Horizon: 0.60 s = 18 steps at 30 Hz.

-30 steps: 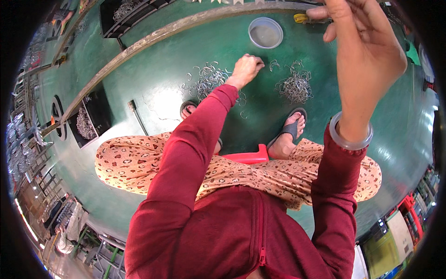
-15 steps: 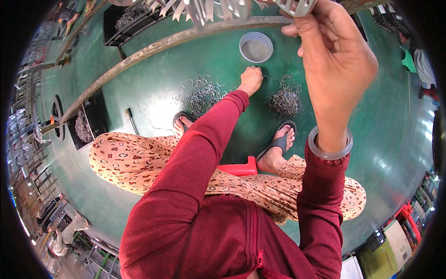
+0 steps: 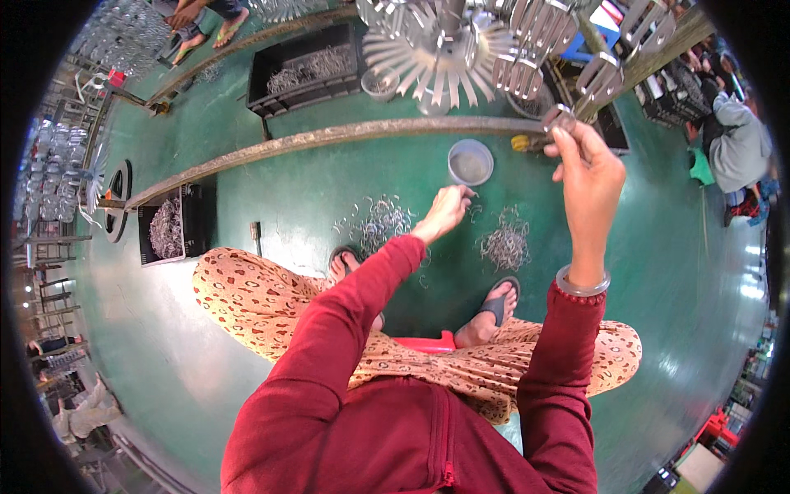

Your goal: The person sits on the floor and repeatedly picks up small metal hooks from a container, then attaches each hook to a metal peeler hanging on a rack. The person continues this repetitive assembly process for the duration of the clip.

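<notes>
My right hand [image 3: 588,169], raised at the right, pinches the end of a shiny slotted metal piece [image 3: 559,118] between thumb and fingers. My left hand [image 3: 444,212] reaches low, its fingers closed at the tips; what they hold is too small to make out. Just beyond it stands a round translucent bowl [image 3: 471,162] on the floor. A spread-out heap of small curved metal hooks [image 3: 380,224] lies left of my left hand. To its right lies a tighter heap of hooks [image 3: 504,245].
A long curved-looking rail [image 3: 329,136] crosses beyond the bowl. Above it hang a fanned metal cluster [image 3: 444,49] and several slotted metal pieces [image 3: 535,33]. Black crates [image 3: 304,70] hold more metal parts. My sandalled feet [image 3: 481,325] flank the heaps. Another person [image 3: 735,132] sits far right.
The view has tilted up, so everything appears lower and the hanging metal parts show more. My right hand still holds the slotted piece; my left hand stays by the bowl.
</notes>
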Available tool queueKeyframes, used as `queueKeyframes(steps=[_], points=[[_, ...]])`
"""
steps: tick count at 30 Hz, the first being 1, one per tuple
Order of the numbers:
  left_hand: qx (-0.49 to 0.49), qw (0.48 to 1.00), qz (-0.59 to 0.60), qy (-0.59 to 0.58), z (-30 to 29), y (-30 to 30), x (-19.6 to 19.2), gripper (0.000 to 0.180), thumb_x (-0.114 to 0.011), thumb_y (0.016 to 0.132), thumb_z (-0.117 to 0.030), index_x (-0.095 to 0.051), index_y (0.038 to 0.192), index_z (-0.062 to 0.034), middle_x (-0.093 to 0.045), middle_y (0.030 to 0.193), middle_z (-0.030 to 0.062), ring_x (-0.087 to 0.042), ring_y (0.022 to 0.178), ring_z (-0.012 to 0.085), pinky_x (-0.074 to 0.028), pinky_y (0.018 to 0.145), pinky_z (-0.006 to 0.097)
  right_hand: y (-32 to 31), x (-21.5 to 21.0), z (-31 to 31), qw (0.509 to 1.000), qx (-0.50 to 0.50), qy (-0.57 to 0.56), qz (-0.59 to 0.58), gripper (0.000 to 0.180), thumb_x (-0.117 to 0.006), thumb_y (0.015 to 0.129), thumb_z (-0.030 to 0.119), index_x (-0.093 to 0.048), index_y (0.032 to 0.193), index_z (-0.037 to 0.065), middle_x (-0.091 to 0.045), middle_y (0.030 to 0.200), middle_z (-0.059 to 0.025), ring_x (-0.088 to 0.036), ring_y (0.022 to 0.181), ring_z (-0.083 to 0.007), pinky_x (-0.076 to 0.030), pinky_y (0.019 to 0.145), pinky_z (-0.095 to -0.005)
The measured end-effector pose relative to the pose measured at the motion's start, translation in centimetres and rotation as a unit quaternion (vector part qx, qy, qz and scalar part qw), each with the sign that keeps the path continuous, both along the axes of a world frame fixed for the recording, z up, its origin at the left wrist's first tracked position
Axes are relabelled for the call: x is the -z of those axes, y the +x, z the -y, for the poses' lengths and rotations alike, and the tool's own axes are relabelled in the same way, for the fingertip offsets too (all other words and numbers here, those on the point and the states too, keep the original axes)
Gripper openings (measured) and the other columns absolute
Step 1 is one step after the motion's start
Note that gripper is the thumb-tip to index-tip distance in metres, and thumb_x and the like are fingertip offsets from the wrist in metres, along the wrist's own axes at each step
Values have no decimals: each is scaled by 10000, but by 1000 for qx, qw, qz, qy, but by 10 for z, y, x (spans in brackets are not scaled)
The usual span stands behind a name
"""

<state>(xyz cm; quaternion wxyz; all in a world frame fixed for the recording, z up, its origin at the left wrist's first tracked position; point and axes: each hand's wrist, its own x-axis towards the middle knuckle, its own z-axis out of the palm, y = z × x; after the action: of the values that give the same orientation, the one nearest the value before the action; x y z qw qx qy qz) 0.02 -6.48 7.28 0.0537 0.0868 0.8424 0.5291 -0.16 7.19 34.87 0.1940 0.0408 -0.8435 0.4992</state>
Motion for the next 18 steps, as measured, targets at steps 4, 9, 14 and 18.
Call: queueKeyframes(steps=[4, 9, 14, 18], points=[[50, 976, 113, 181, -11, 1, -113, 193, -568, 874, -80, -644, 1044, -31, -649, 821, 56, -601, 728, 116, -513, 701, 283, 7, -6, -11, 1000, -15, -8, 23, 171, -557, 891, 73, -658, 1002, -9, -649, 835, -26, -586, 663, -65, -442, 494, -198], [2, 858, 113, 500, -24, -4, -195, 189, -571, 898, -98, -632, 1047, 0, -638, 838, 25, -580, 676, 75, -515, 632, 214, 22, -11, -8, 996, -42, -53, 52, 147, -598, 860, 55, -662, 964, -26, -637, 753, -33, -556, 573, -67, -435, 474, -201], [0, 852, 83, 517, -22, -2, -236, 201, -594, 878, -79, -616, 1028, 53, -652, 829, 69, -583, 650, 85, -512, 603, 224, 34, -20, -5, 990, -37, -100, 88, 140, -630, 840, 48, -663, 937, -47, -640, 716, -57, -556, 537, -69, -429, 436, -208], [20, 874, 72, 480, -18, 3, -242, 196, -600, 877, -95, -618, 1020, 38, -648, 827, 63, -584, 650, 91, -508, 620, 232, 39, -20, -5, 988, -31, -133, 65, 119, -624, 837, 35, -644, 909, -59, -651, 745, -78, -576, 560, -88, -441, 434, -209]])
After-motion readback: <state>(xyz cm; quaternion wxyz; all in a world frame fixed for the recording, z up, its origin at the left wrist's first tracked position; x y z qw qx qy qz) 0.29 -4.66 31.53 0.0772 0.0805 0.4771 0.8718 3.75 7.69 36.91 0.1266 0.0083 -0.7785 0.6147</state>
